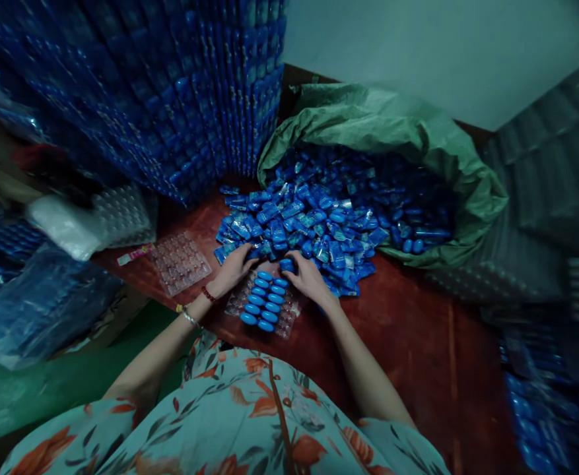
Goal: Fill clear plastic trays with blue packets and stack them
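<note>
A clear plastic blister tray (289, 316) lies on the table in front of me, with two columns of glossy blue capsule-shaped pieces (264, 303) in its middle. At the tray's far left corner is my left hand (233, 269), fingers curled against the edge of a pile of small blue wrapped packets (309, 224); its fingertips are partly hidden. My right hand (306, 278) is closed round a small blue piece (287, 265) just beyond the tray's right column. Its finger ends are hard to see among the blue packets.
A green woven sack (477, 178) lies open behind the pile, full of blue packets. Another clear tray (180, 262) sits left on the red table (398, 343). Tall stacks of filled blue trays (210, 99) rise at the back left; stacked clear trays (546, 158) stand right.
</note>
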### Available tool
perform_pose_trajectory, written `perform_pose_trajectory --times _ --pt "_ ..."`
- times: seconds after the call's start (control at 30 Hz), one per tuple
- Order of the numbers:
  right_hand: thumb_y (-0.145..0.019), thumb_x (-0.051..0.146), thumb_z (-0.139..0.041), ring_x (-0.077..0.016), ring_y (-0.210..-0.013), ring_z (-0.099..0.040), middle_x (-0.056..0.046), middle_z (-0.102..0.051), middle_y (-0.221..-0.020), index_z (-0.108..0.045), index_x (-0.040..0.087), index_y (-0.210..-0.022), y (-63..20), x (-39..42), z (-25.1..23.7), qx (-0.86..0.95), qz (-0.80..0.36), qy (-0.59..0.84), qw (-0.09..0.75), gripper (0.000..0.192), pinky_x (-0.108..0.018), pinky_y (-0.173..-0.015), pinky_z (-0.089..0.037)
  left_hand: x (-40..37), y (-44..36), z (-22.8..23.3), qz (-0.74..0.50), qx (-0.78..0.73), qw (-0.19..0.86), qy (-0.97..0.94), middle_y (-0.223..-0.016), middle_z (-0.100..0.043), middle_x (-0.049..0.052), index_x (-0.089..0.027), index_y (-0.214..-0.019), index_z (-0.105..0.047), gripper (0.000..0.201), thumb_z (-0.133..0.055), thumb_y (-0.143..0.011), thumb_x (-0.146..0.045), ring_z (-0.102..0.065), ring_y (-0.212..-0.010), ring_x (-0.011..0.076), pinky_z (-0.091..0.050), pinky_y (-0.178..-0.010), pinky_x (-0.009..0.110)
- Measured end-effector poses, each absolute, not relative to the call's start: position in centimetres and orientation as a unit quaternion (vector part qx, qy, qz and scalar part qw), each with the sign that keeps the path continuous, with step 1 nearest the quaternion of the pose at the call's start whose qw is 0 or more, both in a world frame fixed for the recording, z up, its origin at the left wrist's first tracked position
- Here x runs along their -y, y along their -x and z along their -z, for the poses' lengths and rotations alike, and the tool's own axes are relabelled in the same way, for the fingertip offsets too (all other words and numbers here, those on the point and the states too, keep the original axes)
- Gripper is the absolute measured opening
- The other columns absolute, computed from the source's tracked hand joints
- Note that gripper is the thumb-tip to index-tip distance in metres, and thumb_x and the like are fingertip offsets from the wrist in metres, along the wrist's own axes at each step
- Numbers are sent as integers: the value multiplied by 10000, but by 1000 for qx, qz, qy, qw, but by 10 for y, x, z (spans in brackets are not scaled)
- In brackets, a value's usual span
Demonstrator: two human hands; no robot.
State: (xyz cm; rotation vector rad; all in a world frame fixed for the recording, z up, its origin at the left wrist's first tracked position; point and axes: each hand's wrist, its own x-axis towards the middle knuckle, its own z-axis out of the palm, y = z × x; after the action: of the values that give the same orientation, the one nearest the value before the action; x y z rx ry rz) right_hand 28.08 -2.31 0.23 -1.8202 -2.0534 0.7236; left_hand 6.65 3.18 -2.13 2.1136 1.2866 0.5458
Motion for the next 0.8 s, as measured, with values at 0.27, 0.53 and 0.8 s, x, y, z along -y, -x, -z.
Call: perform_pose_trajectory --times 0.27,0.53,0.8 --pt "-780 419 -582 -124 -428 -524 45 -560 -529 -570 196 -1144 -294 69 -1 470 -436 657 397 427 -234 -426 -430 -2 -20 5 -314 -532 390 -683 -1123 -615 74 -151 -1186 -508 437 -515 -841 -419 -576 -1006 198 -444 -899 323" --pt "-684 475 -661 -119 -465 -584 32 -575 -724 -485 208 -1017 -283 96 20 324 -449 667 499 461 -206 -346 -412 18 -11 20 -238 -493 398 -737 -1129 -604 101 -158 -1208 -531 407 -468 -879 -390 -573 -1021 214 -458 -917 388" --pt "-755 470 -591 -147 -499 -593 16 -607 -557 -587 147 -1166 -283 113 26 311 -492 675 454 523 -263 -479 -498 27 -10 29 -180 -423 256 -851 -1119 -502 118 -221 -1325 -454 409 -368 -934 -306 -575 -974 205 -507 -841 366"
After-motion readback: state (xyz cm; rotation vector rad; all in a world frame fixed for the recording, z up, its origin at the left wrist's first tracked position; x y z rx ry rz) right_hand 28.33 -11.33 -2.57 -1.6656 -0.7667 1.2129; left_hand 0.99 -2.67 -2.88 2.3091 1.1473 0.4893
